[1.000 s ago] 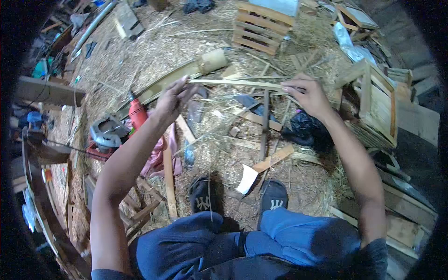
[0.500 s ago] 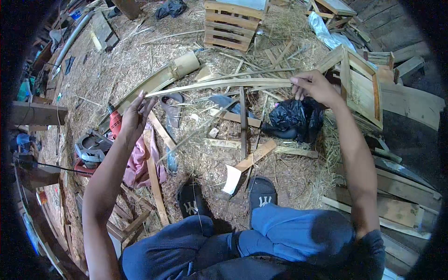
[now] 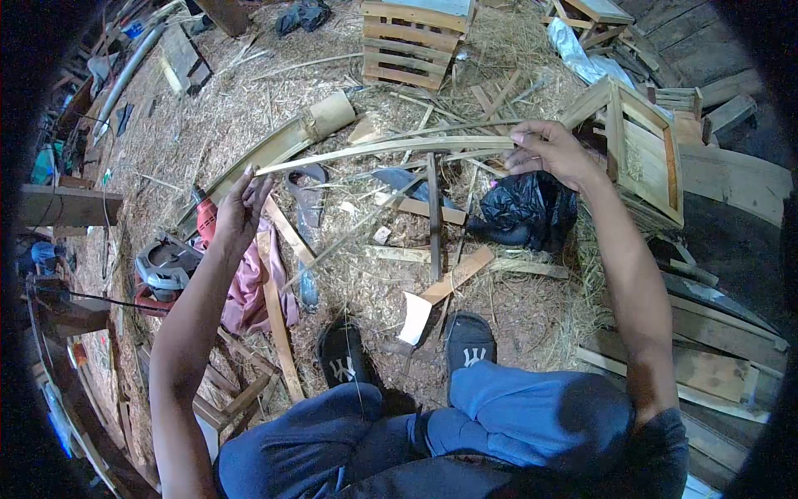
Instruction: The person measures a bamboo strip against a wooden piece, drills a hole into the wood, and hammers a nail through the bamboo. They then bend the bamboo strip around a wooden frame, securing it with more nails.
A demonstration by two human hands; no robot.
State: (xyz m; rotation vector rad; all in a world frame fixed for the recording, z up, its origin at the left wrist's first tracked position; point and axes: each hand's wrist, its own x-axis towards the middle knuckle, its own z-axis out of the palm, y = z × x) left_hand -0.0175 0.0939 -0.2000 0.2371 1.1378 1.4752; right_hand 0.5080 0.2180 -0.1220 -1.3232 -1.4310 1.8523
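A long thin bamboo strip (image 3: 382, 150) stretches between my two hands, bowed slightly upward. My left hand (image 3: 239, 208) pinches its left end with the fingertips. My right hand (image 3: 550, 152) grips its right end, fingers curled around it. I am seated, with my knees in blue trousers and black slippers (image 3: 467, 341) on the straw-covered ground below the strip.
A thick split bamboo pole (image 3: 287, 141) lies behind the strip. A red power tool (image 3: 204, 218) and a circular saw (image 3: 165, 264) sit on the left by a pink cloth (image 3: 249, 287). A black bag (image 3: 525, 209), wooden crates (image 3: 644, 154) and a slatted pallet (image 3: 411, 41) surround me.
My left hand slid out to the left along the strip, which now spans wider. The view tilted down a little. In the last half second the hands barely moved.
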